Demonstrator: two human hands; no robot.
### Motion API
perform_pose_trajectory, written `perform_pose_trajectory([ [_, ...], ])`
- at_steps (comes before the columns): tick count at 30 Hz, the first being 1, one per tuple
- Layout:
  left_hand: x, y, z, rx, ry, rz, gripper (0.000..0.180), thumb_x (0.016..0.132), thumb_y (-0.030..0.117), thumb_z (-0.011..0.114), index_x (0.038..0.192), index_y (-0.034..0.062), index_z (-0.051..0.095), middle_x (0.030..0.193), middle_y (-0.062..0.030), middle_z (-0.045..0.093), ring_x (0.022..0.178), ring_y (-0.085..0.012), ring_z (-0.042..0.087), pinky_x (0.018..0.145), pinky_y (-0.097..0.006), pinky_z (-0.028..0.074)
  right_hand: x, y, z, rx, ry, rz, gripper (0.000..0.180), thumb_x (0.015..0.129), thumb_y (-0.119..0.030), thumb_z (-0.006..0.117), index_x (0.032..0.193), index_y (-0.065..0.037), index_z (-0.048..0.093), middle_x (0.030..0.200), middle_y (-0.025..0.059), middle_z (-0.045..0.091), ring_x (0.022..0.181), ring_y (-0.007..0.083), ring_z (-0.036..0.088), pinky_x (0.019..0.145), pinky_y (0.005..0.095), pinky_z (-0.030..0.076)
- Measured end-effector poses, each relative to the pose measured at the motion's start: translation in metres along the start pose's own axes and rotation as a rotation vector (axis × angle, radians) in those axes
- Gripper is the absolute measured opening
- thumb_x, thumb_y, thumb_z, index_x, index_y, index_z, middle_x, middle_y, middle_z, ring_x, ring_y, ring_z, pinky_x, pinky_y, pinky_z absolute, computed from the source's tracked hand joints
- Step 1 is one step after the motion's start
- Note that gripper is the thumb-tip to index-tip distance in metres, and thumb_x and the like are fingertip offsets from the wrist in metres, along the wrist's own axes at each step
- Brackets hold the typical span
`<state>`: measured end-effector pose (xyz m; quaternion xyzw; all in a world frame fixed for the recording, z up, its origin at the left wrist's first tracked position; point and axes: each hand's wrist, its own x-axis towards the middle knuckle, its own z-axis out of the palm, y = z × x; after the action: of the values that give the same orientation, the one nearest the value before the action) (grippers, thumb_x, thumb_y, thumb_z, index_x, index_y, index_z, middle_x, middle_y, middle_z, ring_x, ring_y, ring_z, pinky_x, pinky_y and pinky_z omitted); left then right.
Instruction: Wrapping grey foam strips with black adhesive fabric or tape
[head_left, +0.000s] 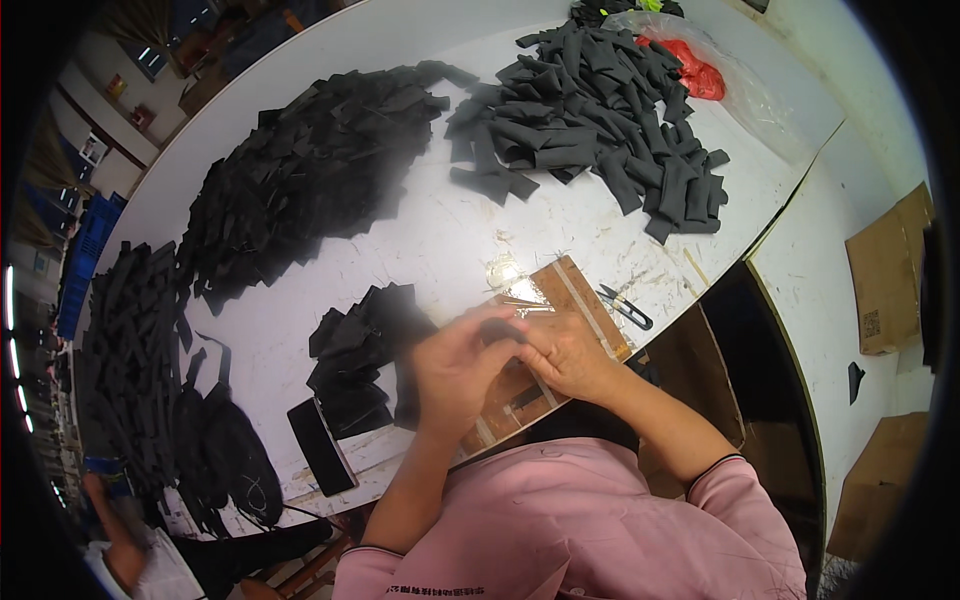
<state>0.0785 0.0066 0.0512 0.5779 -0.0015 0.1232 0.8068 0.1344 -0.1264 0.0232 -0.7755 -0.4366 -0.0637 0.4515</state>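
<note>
A small black fabric piece (497,329) is held between my two hands, above a brown wooden board (573,290) at the table's near edge. My left hand (452,368) curls its thumb and fingers around it. My right hand (568,352) pinches at its right side, fingers closed, partly hiding it. Thin metal rods (527,304) lie on the board just beyond my fingertips. Left of my left hand is a small heap of flat black fabric pieces (350,350). A pair of thread snips (627,307) lies right of the board.
A wide pile of flat black pieces (310,160) covers the far left; rolled dark grey pieces (590,120) are heaped at the far right, near a red bag (690,70). A phone (322,447) lies at the near left. Cardboard boxes (888,270) stand at right. Another person's arm (115,520) shows lower left.
</note>
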Motion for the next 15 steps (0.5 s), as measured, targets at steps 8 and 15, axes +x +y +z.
perform_pose_trajectory([
  [8, 0.008, 0.005, -0.008, 0.226, -0.275, 0.107, 0.022, 0.073, -0.013, 0.053, 0.094, -0.0045, 0.056, 0.086, -0.0129, 0.059, 0.082, -0.017, 0.056, 0.074, -0.027, 0.047, -0.008, 0.009, 0.01, 0.099, 0.055, -0.012, 0.011, 0.075, -0.012, 0.056, 0.08, -0.002, 0.055, 0.064, 0.0113, 0.051, 0.06, 0.0287, 0.051, 0.055, 0.0365, 0.042],
  [15, 0.003, 0.006, -0.003, -0.015, -0.149, 0.079, 0.018, 0.074, -0.011, 0.054, 0.091, -0.0048, 0.057, 0.086, -0.0148, 0.059, 0.08, -0.0189, 0.056, 0.073, -0.028, 0.047, -0.004, 0.003, 0.0, 0.004, -0.025, 0.024, 0.009, 0.071, -0.008, 0.057, 0.076, -0.002, 0.054, 0.065, 0.0116, 0.051, 0.063, 0.0284, 0.052, 0.056, 0.0365, 0.042],
])
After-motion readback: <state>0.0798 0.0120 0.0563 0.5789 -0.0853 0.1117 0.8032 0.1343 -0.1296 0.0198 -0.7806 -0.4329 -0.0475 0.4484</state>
